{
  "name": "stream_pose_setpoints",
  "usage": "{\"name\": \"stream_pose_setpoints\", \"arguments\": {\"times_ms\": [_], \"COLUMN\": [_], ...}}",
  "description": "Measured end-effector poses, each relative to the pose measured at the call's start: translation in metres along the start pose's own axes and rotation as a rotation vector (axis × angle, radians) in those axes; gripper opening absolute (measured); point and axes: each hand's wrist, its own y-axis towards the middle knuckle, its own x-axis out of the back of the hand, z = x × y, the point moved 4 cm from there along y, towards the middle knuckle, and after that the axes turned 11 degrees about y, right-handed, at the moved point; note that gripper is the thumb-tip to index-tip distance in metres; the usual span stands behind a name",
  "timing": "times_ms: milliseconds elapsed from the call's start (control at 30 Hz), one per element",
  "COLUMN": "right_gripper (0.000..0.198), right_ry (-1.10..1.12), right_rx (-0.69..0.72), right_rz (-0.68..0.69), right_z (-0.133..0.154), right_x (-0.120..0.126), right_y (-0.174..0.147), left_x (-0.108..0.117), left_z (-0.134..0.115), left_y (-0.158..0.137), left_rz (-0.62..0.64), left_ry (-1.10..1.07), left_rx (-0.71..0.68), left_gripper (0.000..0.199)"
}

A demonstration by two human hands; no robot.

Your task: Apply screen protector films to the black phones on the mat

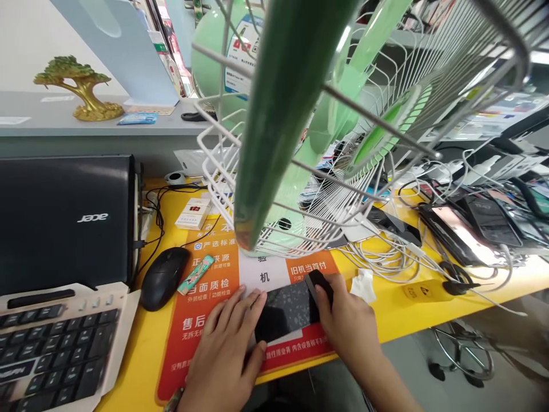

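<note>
A dark smartphone lies face up on a red, orange and white printed mat. Pale speckles cover its black screen. My left hand holds the phone's left end, fingers at the upper corner and thumb at the lower one. In the grip of my right hand is a black block with a grey edge, pressed against the phone's right end. My fingers hide part of the block, so its exact kind is unclear.
A green fan with a white wire cage looms close overhead. At left are a black mouse, a keyboard and an Acer laptop. White cables and several phones crowd the right. A cigarette box lies behind.
</note>
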Motion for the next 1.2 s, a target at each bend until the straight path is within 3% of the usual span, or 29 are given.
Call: {"name": "stream_pose_setpoints", "arguments": {"times_ms": [233,333,433,500,600,733,800,900,1067,1200], "right_gripper": [0.006,0.01,0.014,0.013,0.011,0.015,0.014,0.02,0.032,0.038], "right_ry": [0.063,0.066,0.002,-0.031,0.006,0.065,0.084,0.11,0.165,0.197], "right_rx": [0.313,0.228,0.049,0.004,0.111,0.443,0.474,0.335,0.008,-0.003], "right_rz": [0.197,0.234,0.162,0.111,0.093,0.116,0.105,0.043,-0.182,-0.263], "right_z": [0.089,0.073,0.031,0.017,0.035,0.087,0.089,0.047,-0.069,-0.108], "right_x": [-0.022,-0.016,-0.002,0.003,-0.003,-0.017,-0.019,-0.012,0.015,0.021], "right_y": [-0.027,-0.019,-0.003,0.002,-0.006,-0.031,-0.034,-0.022,0.01,0.026], "left_x": [-0.005,-0.005,-0.003,-0.002,-0.001,-0.001,-0.001,-0.002,-0.003,-0.004], "left_z": [0.001,0.001,0.001,0.001,0.0,0.0,-0.001,0.001,0.002,-0.014], "left_y": [-0.005,-0.005,-0.004,-0.003,-0.003,-0.004,-0.004,-0.003,-0.004,0.009], "left_rz": [0.008,0.014,0.033,0.035,0.009,-0.026,-0.042,-0.043,-0.023,-0.083], "left_ry": [-0.123,-0.13,-0.138,-0.146,-0.146,-0.116,-0.09,-0.04,0.022,0.087], "left_rx": [0.079,0.096,0.104,0.107,0.099,0.086,0.071,0.059,0.039,0.001], "left_gripper": [0.069,0.069,0.068,0.067,0.066,0.07,0.071,0.068,0.068,0.063]}}
